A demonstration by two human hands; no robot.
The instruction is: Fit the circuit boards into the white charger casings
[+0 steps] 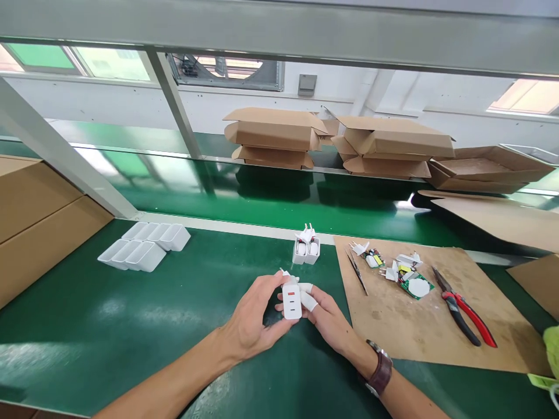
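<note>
My left hand (251, 317) and my right hand (325, 317) meet over the green bench top (131, 326). Both are closed round a white charger (291, 300) that stands upright between them, its port face with a red slot towards me. White finger cots cover two fingertips of my right hand, and a brown watch sits on that wrist. Just beyond the hands stand two more white chargers (306, 248) side by side, pins up.
White charger shells (144, 246) lie in two rows at the left. A cardboard sheet (419, 331) at the right carries tweezers (357, 270), loose circuit boards and plug parts (406, 274), and red-handled pliers (465, 312). Cardboard boxes (35, 227) stand far left; folded cartons (273, 137) lie beyond the conveyor.
</note>
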